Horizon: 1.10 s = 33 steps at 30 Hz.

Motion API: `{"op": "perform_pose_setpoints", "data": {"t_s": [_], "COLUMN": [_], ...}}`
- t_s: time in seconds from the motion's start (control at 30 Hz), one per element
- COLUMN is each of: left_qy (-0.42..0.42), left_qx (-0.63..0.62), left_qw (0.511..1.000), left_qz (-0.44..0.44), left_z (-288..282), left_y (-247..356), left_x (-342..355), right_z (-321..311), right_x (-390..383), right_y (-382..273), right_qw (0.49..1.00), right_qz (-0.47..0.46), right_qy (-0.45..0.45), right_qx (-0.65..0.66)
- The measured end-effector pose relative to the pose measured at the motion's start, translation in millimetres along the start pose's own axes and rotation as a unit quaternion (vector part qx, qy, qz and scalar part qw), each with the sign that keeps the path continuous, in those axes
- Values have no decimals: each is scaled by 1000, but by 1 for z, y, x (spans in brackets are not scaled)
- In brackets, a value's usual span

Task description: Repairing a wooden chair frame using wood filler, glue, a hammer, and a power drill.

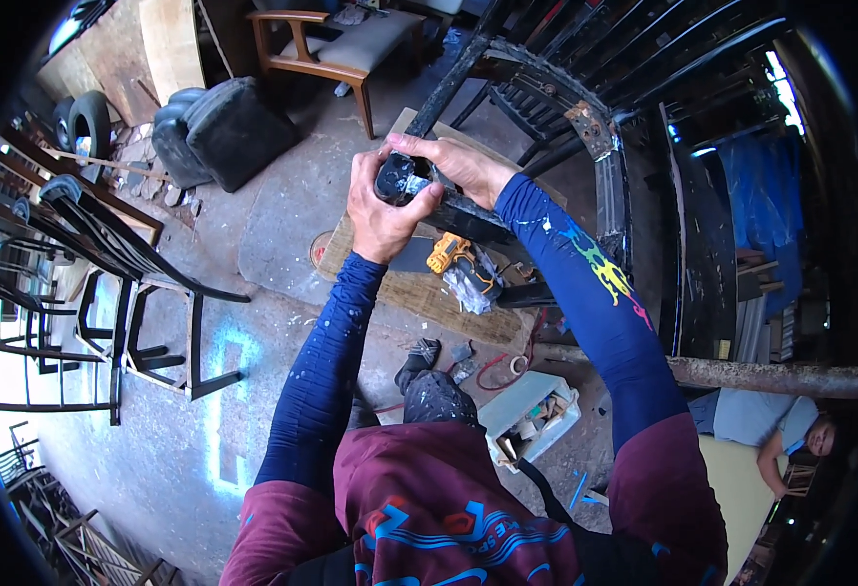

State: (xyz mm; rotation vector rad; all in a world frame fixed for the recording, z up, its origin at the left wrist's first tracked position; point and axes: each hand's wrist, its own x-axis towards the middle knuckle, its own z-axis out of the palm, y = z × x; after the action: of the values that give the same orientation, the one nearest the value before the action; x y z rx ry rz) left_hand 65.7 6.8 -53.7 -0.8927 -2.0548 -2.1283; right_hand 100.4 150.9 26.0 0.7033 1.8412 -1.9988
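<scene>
Both my hands are at the end of a black wooden chair frame (478, 217) that stretches away to the right and far side. My left hand (378, 213) curls round the near left corner, its thumb pressed on the side. My right hand (463, 168) clasps the same end from above, with its fingertips meeting those of the left. Between the hands shows a small whitish patch (415, 184) on the black end; whether it is a loose scrap or bare surface I cannot tell. Just below, a yellow and black power drill (453, 257) lies beside crumpled clear plastic (470, 291).
Under the drill is a wooden board (390, 293). A pale bin of offcuts (536, 425) stands near my foot, by a red cord (493, 376). Black metal chair frames (146, 293) crowd the left. Farther off are a cushioned armchair (351, 49) and a dark seat (234, 132). Another person (761, 420) is at right.
</scene>
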Motion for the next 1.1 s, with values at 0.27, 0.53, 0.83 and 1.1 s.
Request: {"op": "perform_pose_setpoints", "data": {"t_s": [0.27, 0.53, 0.83, 1.1], "left_qy": [6, 55, -181, -262], "left_qx": [48, 63, -75, -114], "left_qw": [999, 994, 980, 957], "left_qz": [-7, -70, 47, 49], "left_z": [-9, -21, -31, -28], "left_y": [4, 37, -86, -103], "left_x": [-7, -41, -31, -15], "right_z": [3, 11, 21, 29], "right_x": [2, -5, -17, -13], "right_y": [0, -17, -12, -22], "right_qw": [999, 998, 995, 990], "right_qz": [-26, -6, 52, 51], "right_qy": [15, 49, 90, 131], "right_qx": [-19, 29, 6, 6]}}
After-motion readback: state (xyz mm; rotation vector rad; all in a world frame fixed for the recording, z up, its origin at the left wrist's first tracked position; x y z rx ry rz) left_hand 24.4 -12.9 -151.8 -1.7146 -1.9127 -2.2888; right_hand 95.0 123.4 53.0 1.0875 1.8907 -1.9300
